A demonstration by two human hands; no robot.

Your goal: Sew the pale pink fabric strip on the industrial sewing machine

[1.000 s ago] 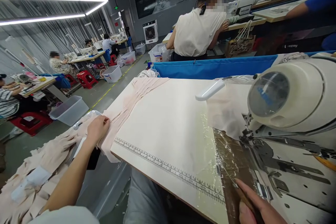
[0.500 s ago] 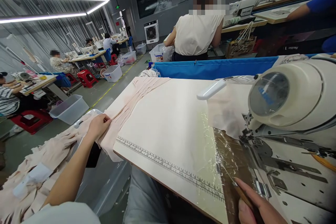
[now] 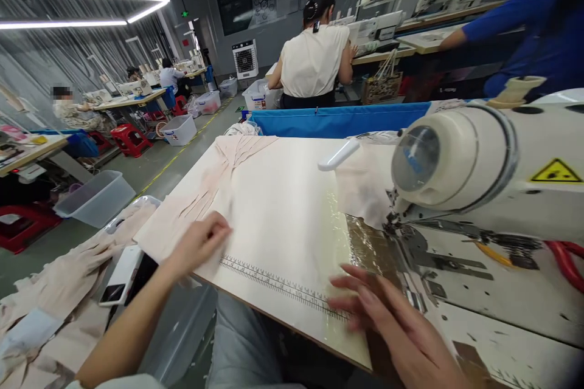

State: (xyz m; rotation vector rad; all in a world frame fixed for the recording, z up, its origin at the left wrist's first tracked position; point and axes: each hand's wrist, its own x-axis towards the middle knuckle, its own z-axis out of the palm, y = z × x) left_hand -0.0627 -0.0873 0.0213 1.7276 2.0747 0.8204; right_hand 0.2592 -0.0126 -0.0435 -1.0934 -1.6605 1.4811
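Observation:
My left hand (image 3: 201,244) is closed in a pinch at the near left of the white sewing board. Its fingertips meet pale pink fabric (image 3: 191,203), which lies wrinkled along the board's left side; motion blurs the contact. My right hand (image 3: 387,313) hovers over the board's near right corner, blurred, fingers spread. The wooden-handled awl cannot be seen, and the palm is hidden. A pink piece (image 3: 362,185) runs up to the needle area of the sewing machine (image 3: 456,158). Printed ruler marks (image 3: 283,285) line the board's near edge.
A white plastic piece (image 3: 338,154) lies at the board's far side. Left of my knees, a phone (image 3: 122,275) rests beside heaped pink fabric (image 3: 86,267) and a clear bin (image 3: 182,328). Beyond the blue cloth trough (image 3: 342,121), a person (image 3: 310,64) sits sewing.
My left hand has moved right and nearer me across the board, shifting the fabric. My right hand has moved left and spread its fingers; the awl has gone out of sight. The view has turned right.

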